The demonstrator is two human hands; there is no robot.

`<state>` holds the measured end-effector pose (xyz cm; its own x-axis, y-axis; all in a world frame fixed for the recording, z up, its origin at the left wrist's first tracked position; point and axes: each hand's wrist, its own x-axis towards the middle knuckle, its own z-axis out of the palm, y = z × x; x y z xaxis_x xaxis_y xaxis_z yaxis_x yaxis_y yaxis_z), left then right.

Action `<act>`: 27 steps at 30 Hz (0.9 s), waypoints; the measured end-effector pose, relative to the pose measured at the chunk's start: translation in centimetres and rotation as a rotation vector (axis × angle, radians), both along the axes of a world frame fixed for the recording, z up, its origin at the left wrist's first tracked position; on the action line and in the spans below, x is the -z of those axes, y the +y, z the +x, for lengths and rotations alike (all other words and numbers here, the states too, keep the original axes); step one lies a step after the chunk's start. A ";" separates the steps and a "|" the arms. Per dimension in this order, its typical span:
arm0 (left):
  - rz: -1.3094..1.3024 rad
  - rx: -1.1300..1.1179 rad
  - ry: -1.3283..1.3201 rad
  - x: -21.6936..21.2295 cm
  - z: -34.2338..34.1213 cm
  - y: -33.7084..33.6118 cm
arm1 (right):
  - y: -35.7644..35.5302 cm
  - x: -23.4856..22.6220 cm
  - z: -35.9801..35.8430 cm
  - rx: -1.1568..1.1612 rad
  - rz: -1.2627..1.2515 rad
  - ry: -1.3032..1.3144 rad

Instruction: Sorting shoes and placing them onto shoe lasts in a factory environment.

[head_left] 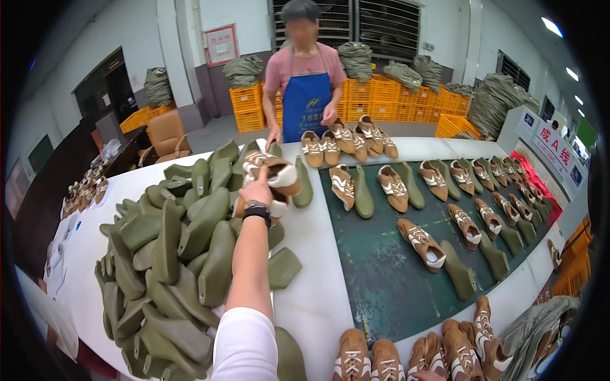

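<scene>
Nearest, at the lower edge, only the fingers of the right hand (429,376) show, against a cluster of brown suede-looking lace-up shoes with white stripes (460,352); whether they grip one I cannot tell. Ahead and to its left, the left hand (257,190) has its fingers curled round a tan-and-white lace-up shoe (287,176), held above the white smooth-topped table (314,279); a second matching shoe (278,207) sits just below, and whether that hand holds it too is unclear. To the left of this hand spreads a heap of olive-green, foot-shaped, plastic-looking lasts (166,244), piled loosely at all angles: a knock from the forearm or a dropped shoe could set some sliding. A slack grip could let the held shoe tip onto them. Right of the left hand, a worn dark-green flat surface (375,279) carries spaced shoes, most beside a last. Beyond both hands stands a person in a blue apron (307,108), then stacked orange plastic crates (362,95).
</scene>
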<state>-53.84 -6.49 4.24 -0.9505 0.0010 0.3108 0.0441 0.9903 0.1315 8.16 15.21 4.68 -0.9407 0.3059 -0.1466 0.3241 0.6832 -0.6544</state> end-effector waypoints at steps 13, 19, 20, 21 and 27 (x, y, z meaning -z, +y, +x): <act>-0.032 0.363 -0.013 2.1 8.3 -5.8 | -0.8 0.0 -1.0 -0.094 -0.017 0.021; 0.127 0.859 -0.193 6.7 28.7 -14.0 | -1.7 1.5 1.0 -0.218 0.143 0.162; 0.178 0.866 -0.280 6.9 33.2 -14.6 | -2.0 1.2 1.0 -0.262 0.111 0.161; 0.273 0.818 -0.354 7.5 37.4 -15.2 | -2.7 1.1 0.9 -0.290 0.085 0.166; 1.228 0.436 -0.813 13.6 52.7 -14.1 | -8.7 5.6 -1.5 -0.691 -0.079 0.077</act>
